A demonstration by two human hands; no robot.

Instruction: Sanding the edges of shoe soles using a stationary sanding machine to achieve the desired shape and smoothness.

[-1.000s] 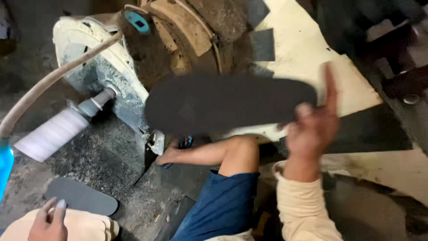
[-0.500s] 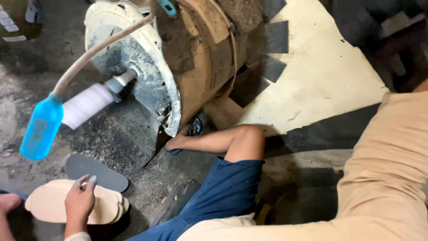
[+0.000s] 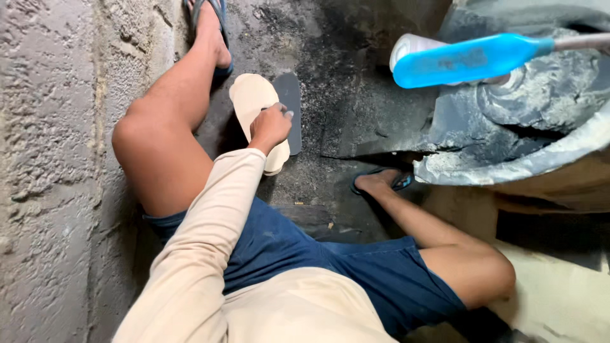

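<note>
Head has swung hard left since a second ago: the dark flat sole that the right hand held up in front of the machine is gone from view, and so is the right hand itself, so its state can't be told. Now the left hand, arm in a cream long sleeve, is down on the pale beige foot-shaped sole pieces stacked on the dark sooty concrete floor, fingers curled and pressed on the top piece, looks like a pinch at its edge but thumb side is hidden. A dark grey flat sole piece lies just beside the stack, touching or slightly under it, can't say which. The attention has shifted from the machine side to the stack, the hand moved from hovering over the stack to gripping it. Blue plastic handle on a hose hangs in front of the grimy grey machine housing, upper right. How many beige pieces are in the stack is hard to make out; the hand covers the lower end. Rough concrete wall on the left, person's legs in blue shorts, feet in sandals
</note>
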